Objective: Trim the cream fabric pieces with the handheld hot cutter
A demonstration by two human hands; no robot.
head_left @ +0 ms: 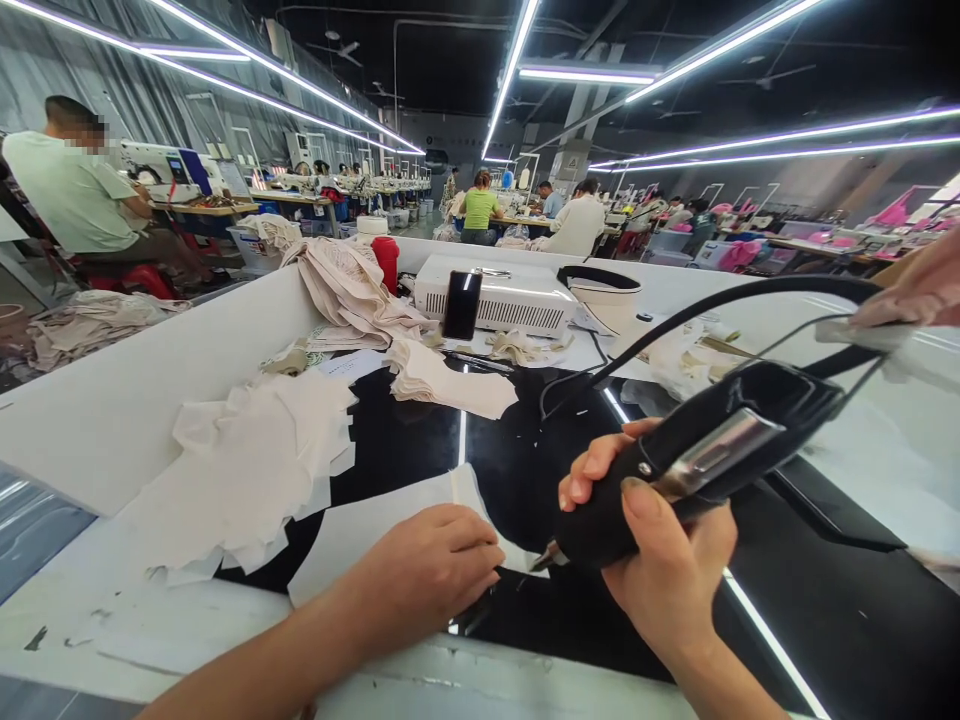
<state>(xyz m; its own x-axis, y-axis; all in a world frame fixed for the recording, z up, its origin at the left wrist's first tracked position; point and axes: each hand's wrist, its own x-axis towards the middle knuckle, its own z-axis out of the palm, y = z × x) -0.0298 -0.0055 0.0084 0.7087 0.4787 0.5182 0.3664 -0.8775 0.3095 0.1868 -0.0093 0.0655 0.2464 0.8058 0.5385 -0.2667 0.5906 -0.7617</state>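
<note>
My right hand [667, 560] is wrapped round a thick black corded handheld tool [600, 515] with a silver lever on its side. Its narrow metal tip [551, 557] points down-left and meets the right corner of a pale fabric piece [360, 530] on the glossy black tabletop. With fingers curled together, my left hand [427, 565] presses on that piece and grips its near edge; the fingertips are partly hidden. Left of it, a loose heap of similar pale pieces [247, 470] spreads over the table. A neat stack of cut fabric [450, 385] lies farther back.
A white vented box [502, 290] stands at the back, a phone [461, 305] leaning against it. The tool's black cable [720, 295] arches to the right, near a blurred hand [915, 290]. White side walls [150, 400] edge the table. Several people sit at sewing machines beyond.
</note>
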